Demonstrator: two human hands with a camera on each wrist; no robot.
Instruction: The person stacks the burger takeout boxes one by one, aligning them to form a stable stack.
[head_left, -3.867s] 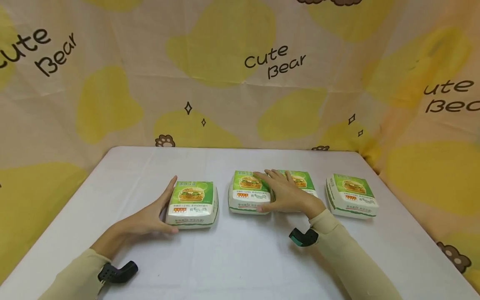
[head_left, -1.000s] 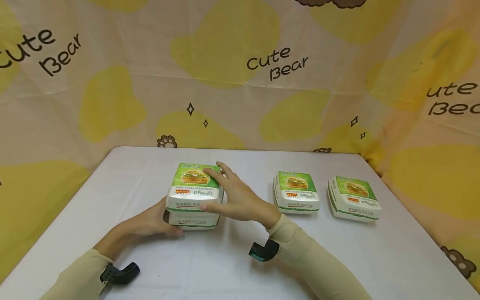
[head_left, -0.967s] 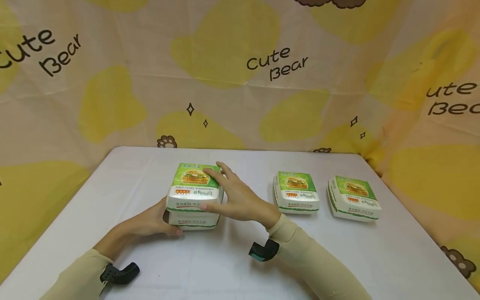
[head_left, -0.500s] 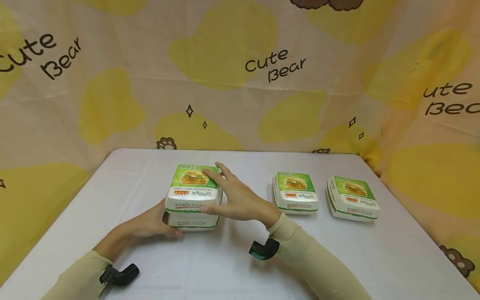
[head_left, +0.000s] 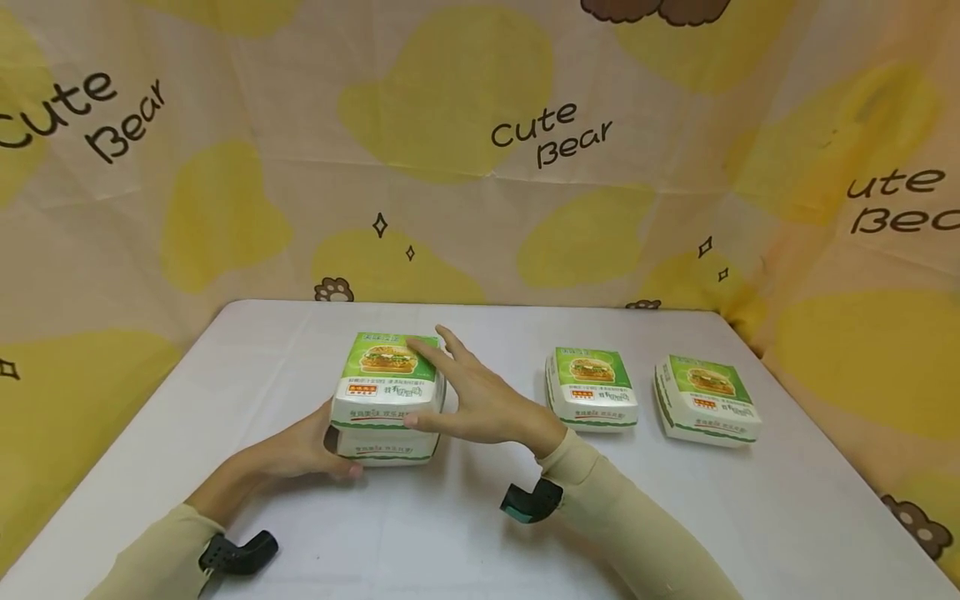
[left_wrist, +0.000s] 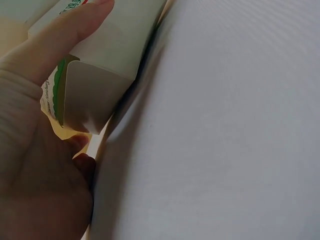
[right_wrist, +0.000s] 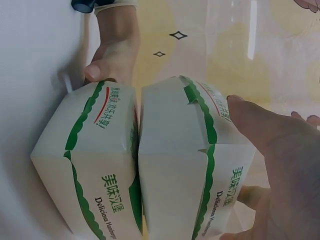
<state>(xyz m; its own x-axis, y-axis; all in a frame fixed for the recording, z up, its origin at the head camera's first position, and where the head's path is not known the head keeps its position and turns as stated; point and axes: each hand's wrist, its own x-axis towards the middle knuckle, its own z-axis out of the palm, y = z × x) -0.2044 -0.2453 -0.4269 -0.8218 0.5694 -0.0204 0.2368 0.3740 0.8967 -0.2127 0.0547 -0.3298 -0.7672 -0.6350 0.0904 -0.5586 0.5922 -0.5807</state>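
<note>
Two white-and-green burger boxes are stacked at the left of the table. My right hand (head_left: 487, 404) grips the upper burger box (head_left: 384, 387) by its lid, thumb at the front and fingers over the top and far side. Under it, the lower burger box (head_left: 386, 446) sits on the table, mostly covered in the head view. My left hand (head_left: 303, 446) holds that lower box from its left side, with its thumb (left_wrist: 75, 35) along the front. In the right wrist view the upper box's base lies right along the lower box's lid.
Two more burger boxes, a nearer one (head_left: 591, 389) and one farther right (head_left: 707, 400), stand apart on the white-covered table (head_left: 420, 542). A yellow patterned cloth (head_left: 450, 125) hangs behind and beside the table.
Since the earliest frame, my right hand has carried a box from the middle leftward onto the box at my left hand. Over the last second, both hands stay nearly still.
</note>
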